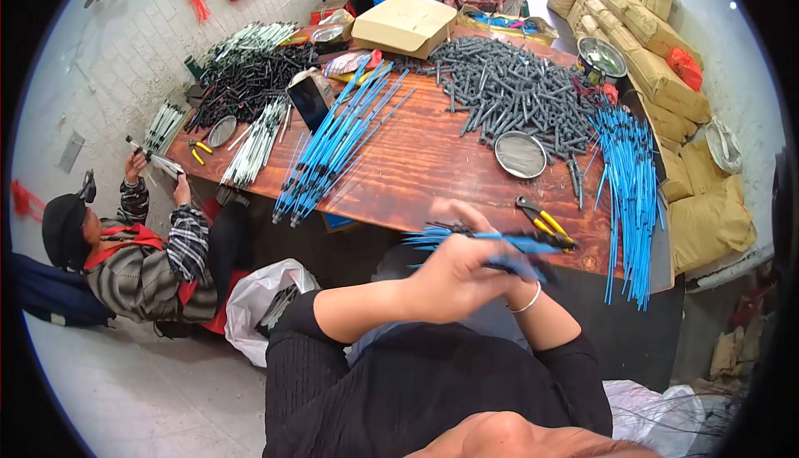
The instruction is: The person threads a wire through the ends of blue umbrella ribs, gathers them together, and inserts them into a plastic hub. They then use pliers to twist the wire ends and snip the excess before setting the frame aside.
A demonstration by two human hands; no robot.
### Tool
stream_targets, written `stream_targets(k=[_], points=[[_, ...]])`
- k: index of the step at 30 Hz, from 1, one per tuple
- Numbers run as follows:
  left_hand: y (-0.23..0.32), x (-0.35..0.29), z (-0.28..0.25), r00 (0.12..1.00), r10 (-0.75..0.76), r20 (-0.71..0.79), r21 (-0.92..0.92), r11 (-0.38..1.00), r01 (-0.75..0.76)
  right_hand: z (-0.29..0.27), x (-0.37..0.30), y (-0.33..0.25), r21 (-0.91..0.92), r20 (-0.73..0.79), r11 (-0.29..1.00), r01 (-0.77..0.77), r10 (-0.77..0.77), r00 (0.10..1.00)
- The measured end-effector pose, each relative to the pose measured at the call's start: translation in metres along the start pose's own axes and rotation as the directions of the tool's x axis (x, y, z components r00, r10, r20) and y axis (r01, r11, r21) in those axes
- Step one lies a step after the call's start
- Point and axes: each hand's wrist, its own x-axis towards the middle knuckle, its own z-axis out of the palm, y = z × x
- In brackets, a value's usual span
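Observation:
My left hand (456, 279) is closed around thin blue rods with black fittings (533, 245), in front of my body at the table's near edge. The rods stick out on both sides of the hand and are smeared by motion. My right hand (518, 290), with a bracelet at the wrist, is right against the left one. Most of its fingers are hidden or blurred, so their grip does not show. Yellow-handled pliers (545, 221) lie on the table just beyond the hands.
Dark grey tube-like parts (508, 83) are heaped on the wooden table (416, 158). Blue rod bundles lie left (333, 146) and right (628, 191), near a round metal dish (520, 155). A co-worker (141, 250) sits at left, holding pale rods. Sacks (657, 83) line the right wall.

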Motion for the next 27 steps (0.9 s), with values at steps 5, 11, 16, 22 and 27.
stream_targets(k=[5,11,16,22,27], points=[[-0.042,-0.028,0.009,0.972,0.204,0.117,0.183,0.957,-0.223,-0.011,-0.049,0.04,-0.125,0.156,0.989,0.074,-0.055,0.986],[-0.157,-0.062,0.003,0.987,0.136,0.083,0.024,0.99,-0.138,-0.03,-0.07,0.099,-0.435,-0.111,0.887,-0.157,0.12,0.987],[-0.181,-0.064,-0.004,0.884,-0.422,-0.201,-0.285,0.889,0.36,-0.06,-0.053,0.029,-0.765,0.19,0.633,-0.121,0.401,0.896],[-0.179,-0.065,-0.017,0.983,-0.18,-0.026,0.06,0.982,0.181,-0.164,0.059,0.067,-0.912,-0.213,0.347,-0.219,0.057,0.975],[-0.185,-0.062,-0.022,0.993,-0.059,0.099,-0.072,0.995,0.066,-0.219,0.118,0.127,-0.96,-0.251,0.138,-0.243,-0.042,0.967]])
